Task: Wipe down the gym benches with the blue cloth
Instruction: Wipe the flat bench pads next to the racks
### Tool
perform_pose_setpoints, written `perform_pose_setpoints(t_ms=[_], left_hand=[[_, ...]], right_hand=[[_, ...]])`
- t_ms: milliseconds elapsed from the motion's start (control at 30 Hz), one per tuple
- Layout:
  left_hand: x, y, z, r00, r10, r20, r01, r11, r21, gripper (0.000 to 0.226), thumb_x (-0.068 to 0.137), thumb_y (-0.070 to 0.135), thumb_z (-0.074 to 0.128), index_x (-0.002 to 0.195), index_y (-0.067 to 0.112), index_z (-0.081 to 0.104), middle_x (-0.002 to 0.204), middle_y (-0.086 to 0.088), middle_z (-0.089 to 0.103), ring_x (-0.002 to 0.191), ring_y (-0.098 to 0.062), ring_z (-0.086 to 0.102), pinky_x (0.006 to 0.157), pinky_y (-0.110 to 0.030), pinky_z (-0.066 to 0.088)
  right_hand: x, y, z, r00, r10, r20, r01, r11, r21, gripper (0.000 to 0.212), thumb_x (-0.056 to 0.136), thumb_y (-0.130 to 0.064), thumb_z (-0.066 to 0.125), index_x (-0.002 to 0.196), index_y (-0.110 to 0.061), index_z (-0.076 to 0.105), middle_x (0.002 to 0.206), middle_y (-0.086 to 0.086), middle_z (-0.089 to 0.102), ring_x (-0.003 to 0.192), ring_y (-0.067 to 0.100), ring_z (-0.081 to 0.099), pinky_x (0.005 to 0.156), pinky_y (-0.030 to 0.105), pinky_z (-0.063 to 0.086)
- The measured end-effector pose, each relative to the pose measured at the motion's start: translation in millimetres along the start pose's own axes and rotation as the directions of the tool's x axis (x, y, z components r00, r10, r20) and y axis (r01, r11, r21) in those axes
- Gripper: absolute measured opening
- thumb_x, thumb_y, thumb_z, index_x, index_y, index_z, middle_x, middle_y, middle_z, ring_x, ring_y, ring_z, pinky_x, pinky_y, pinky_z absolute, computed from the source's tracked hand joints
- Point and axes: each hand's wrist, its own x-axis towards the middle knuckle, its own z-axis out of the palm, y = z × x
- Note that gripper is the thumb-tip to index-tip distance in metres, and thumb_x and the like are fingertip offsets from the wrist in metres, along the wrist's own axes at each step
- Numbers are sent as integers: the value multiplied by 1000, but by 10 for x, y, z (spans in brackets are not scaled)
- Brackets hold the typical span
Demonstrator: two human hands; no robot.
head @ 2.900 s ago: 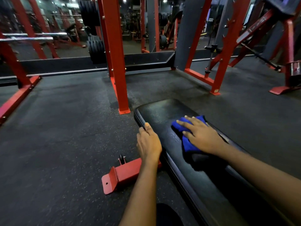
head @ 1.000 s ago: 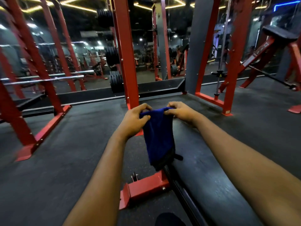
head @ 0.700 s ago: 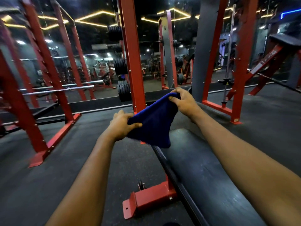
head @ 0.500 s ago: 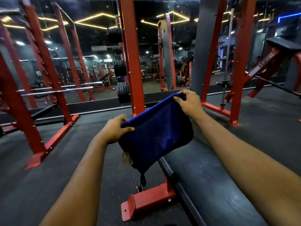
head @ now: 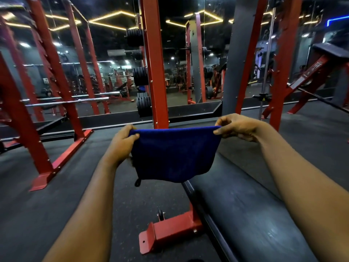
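Note:
The blue cloth (head: 174,155) hangs spread out in the air above the far end of the black padded bench (head: 243,210). My left hand (head: 123,143) pinches its upper left corner. My right hand (head: 236,126) pinches its upper right corner, and the top edge is pulled level and taut between them. The cloth's lower edge sags just above the bench pad and hides the bench's far end. Both forearms reach forward over the bench and the floor.
The bench's red foot (head: 168,233) with a small wheel sits on the dark rubber floor. A red rack upright (head: 154,63) stands straight ahead before a mirror wall. Red rack frames (head: 47,110) stand left, another red machine (head: 283,72) right, and stacked weight plates (head: 140,76).
The cloth left the bench, where my right hand pressed it. Both hands lifted it and have pulled its corners apart, so it went from bunched to spread wide and level.

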Motion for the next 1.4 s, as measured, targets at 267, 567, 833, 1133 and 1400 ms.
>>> perform_pose_setpoints(t_ms=[267, 567, 833, 1133, 1400], left_hand=[[110, -105, 138, 967, 94, -237, -40, 974, 222, 6, 97, 16, 56, 103, 15, 57, 101, -5, 59, 92, -22, 56, 76, -33, 44], [-44, 69, 313, 750, 289, -594, -216, 957, 193, 20, 105, 29, 40, 119, 15, 46, 78, -3, 55, 64, -19, 53, 54, -29, 41], [70, 288, 363, 867, -110, -486, 258, 934, 247, 21, 95, 24, 63, 108, 9, 56, 106, -16, 61, 101, -33, 58, 79, -36, 42], [27, 735, 941, 989, 109, -96, -102, 992, 74, 21, 102, 39, 45, 108, 20, 52, 89, -4, 63, 75, -17, 63, 57, -27, 48], [-159, 700, 952, 980, 195, -38, -198, 952, -232, 24, 105, 18, 40, 129, 19, 43, 80, -14, 65, 52, -21, 63, 42, -28, 50]], right_hand=[[48, 64, 160, 992, 124, 22, -123, 992, -34, 14, 85, 4, 64, 92, -8, 63, 80, 8, 65, 68, 14, 59, 62, 24, 51], [75, -8, 425, 951, -143, -273, 224, 929, 295, 11, 95, -5, 50, 101, -14, 52, 97, 8, 63, 85, 21, 60, 69, 32, 48], [319, 82, 748, 778, -98, -621, 1, 988, -156, 25, 90, -19, 65, 111, -12, 52, 108, 10, 59, 94, 21, 59, 83, 36, 51], [147, -202, 1153, 935, -216, -283, 246, 966, 76, 18, 93, -22, 64, 109, -17, 57, 104, 13, 68, 87, 22, 69, 69, 38, 61], [-178, -139, 771, 939, -226, -260, 230, 973, -12, 29, 86, 1, 60, 111, -11, 53, 101, 14, 65, 85, 23, 65, 61, 28, 54]])
